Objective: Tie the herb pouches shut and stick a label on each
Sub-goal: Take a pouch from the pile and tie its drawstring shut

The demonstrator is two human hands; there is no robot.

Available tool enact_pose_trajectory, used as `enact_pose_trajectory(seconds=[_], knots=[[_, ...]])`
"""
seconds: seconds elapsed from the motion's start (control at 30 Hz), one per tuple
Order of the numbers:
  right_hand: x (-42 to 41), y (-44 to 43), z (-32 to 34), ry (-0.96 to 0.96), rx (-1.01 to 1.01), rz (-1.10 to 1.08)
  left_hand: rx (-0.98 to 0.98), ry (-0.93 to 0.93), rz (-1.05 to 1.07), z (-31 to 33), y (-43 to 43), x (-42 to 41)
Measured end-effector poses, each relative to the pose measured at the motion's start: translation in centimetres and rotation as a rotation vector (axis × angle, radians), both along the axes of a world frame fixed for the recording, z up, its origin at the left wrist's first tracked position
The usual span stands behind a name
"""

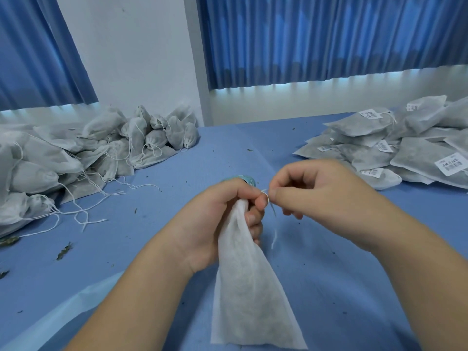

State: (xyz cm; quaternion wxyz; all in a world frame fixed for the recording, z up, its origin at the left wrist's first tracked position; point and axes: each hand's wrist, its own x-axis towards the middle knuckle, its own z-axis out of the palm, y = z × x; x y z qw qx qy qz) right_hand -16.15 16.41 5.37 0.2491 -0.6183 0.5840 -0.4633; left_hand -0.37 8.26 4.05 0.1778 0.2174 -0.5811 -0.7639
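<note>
Left hand (222, 219) gripping gathered neck of herb pouch (249, 287), right hand (311, 196) pinching its drawstring (264, 192) just beside left fingers

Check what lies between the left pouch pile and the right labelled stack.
In the head view, blue table cover, bare but for scattered herb crumbs, separates the pile from the stack.

Cool daylight glows through the blue curtains (329, 39) and in a bright strip under their far hems, leaving faint shadows on the table (177, 160). Edges bow outward, and print on the right-hand labels (450, 164) blurs.
</note>
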Motion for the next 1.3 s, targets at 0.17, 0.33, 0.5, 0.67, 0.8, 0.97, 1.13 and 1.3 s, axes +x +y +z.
enact_pose_trajectory(seconds=[0.17,0.33,0.5,0.67,0.8,0.97,1.13,1.3], knots=[[-0.05,0.04,-0.04,-0.014,0.081,0.049,-0.128,-0.051,0.043,-0.06,0.19,0.01],[0.06,-0.01,-0.14,0.008,0.109,0.037,-0.258,-0.114,0.093,0.16,0.5,0.05],[0.12,0.18,-0.09,0.011,0.133,0.09,-0.339,-0.156,0.148,0.5,0.4,0.5],[-0.19,0.08,-0.17,-0.027,0.158,0.097,-0.384,-0.138,0.221,0.42,0.38,0.6],[-0.24,0.0,-0.25,-0.087,0.132,0.081,-0.408,-0.121,0.25,0.37,0.3,0.67],[-0.32,-0.27,-0.41,-0.289,0.077,0.062,-0.391,-0.024,0.281,0.61,0.67,0.48],[-0.12,-0.13,-0.33,-0.395,0.048,0.088,-0.428,-0.067,0.353,0.56,0.68,0.34],[0.36,-0.29,-0.44,-0.26,-0.048,0.002,-0.5,-0.123,0.411,0.36,0.68,0.27]])
